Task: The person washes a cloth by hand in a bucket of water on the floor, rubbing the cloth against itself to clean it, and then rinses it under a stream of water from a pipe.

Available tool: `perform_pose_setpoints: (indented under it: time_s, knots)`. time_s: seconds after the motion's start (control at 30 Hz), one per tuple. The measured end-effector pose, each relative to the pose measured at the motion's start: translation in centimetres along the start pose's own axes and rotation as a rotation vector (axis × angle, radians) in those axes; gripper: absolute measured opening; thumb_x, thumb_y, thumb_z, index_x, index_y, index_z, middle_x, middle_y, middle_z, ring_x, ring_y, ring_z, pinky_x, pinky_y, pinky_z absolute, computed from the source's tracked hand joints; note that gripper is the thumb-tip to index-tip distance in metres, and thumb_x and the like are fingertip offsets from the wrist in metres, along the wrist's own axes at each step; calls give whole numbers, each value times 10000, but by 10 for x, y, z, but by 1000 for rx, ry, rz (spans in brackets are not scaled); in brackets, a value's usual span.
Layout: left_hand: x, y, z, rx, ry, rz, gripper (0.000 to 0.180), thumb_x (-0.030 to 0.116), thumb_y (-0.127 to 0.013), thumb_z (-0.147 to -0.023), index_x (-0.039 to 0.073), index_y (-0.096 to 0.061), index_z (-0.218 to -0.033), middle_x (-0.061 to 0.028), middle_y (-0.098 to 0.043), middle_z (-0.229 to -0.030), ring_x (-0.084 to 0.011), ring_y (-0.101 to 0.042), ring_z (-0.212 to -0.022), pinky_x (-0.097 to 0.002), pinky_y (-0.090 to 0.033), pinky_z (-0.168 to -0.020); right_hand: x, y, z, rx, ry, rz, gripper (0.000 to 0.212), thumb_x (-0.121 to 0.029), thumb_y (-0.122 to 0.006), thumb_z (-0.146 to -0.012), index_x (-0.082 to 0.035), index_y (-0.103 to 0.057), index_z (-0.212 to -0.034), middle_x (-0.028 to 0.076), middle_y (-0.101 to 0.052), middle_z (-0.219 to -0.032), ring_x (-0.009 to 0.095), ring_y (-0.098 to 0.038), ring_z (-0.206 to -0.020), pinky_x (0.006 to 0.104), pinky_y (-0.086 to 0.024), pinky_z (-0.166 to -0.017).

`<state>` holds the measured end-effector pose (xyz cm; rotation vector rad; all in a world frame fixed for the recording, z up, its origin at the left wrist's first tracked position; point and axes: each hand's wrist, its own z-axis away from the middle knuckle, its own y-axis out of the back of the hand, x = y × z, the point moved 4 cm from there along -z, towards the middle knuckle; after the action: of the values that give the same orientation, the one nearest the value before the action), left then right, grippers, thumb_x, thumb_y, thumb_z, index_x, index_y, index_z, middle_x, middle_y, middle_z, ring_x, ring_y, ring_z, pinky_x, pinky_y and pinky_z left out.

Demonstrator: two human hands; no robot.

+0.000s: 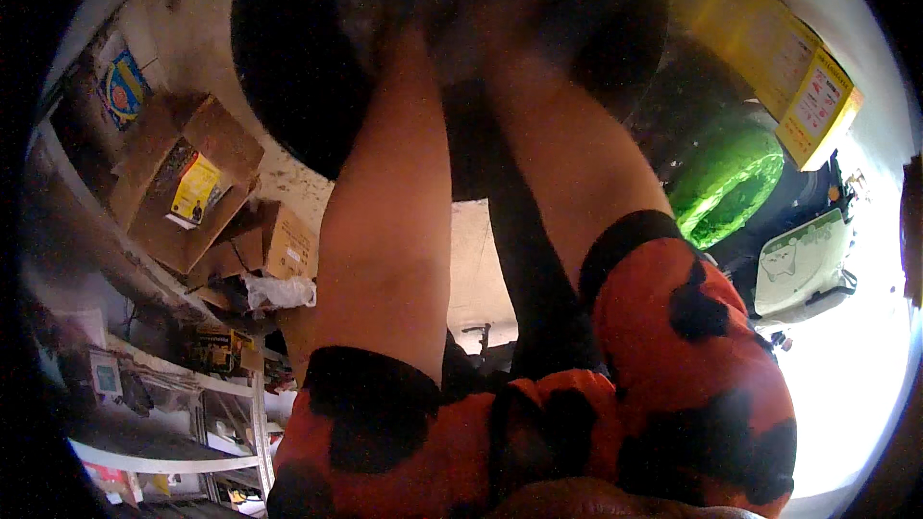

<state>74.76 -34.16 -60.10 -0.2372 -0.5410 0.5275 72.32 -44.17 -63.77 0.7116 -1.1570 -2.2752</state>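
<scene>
Both my arms, in red sleeves with black patches, stretch up to a large black round thing, like a tyre point(279, 67), at the top of the view. Its middle is greyish and smeared, so its details are unclear. My left hand point(406, 29) reaches the lower part of that greyish middle, and its fingers are lost in shadow and blur. Close on its right, my right hand point(505, 34) is against the same dark area, also blurred. Whether either hand grips the round thing or only touches it does not show.
At left are an open cardboard box point(144, 197) with a yellow packet inside, another carton point(288, 245) and a shelf rack point(183, 464). To the right are a shiny green wrapped ring point(735, 187), a long yellow box point(817, 111) and a pale green panel point(803, 264).
</scene>
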Motion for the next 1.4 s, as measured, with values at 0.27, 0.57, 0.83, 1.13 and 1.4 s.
perform_pose_setpoints:
  time_s: [0.27, 0.57, 0.83, 1.13, 1.4]
  knots:
    - [20, 5, 9, -35, 5, 26, 426, 363, -400, -908, 47, -468, -1185, -109, -505, -1178, -237, -503, -1045, -367, -416, -884, -79, 0, 57, -249, 435, -152, 299, -311, -575, -709, -72, -632, -879, 159, -611, -956, 265, -619, -844, 408, -515, -674]
    - [16, -30, 83, -23, 48, -12, 429, 365, -394, -912, 46, -459, -1191, -105, -496, -1199, -225, -496, -1071, -350, -414, -886, -57, 149, 103, -126, 472, -242, 186, -150, -645, -651, -77, -618, -820, 119, -594, -941, 303, -578, -882, 385, -501, -697]
    - [25, -24, 140, -407, 314, 908, 425, 306, -458, -900, 56, -415, -1240, -76, -467, -1244, -207, -441, -1147, -341, -362, -972, -67, 178, 171, 41, 685, -718, 326, -45, -582, -678, -45, -600, -1004, 193, -528, -1137, 408, -488, -1056, 523, -333, -944]
    - [27, -24, 159, -410, 279, 795, 308, 331, -432, -907, 104, -523, -1094, -113, -517, -1161, -248, -459, -1112, -384, -379, -957, -57, 174, 151, 50, 976, -398, 252, -154, -597, -611, -97, -634, -854, 95, -576, -1059, 349, -472, -1079, 514, -346, -910]
    - [-14, -17, 152, -553, 416, 781, 378, 429, -410, -904, 96, -547, -790, -65, -574, -806, -198, -531, -791, -321, -441, -807, -62, 182, 179, -221, 1332, -391, 271, -181, -612, -538, -137, -678, -797, 94, -615, -872, 263, -558, -863, 418, -415, -788]
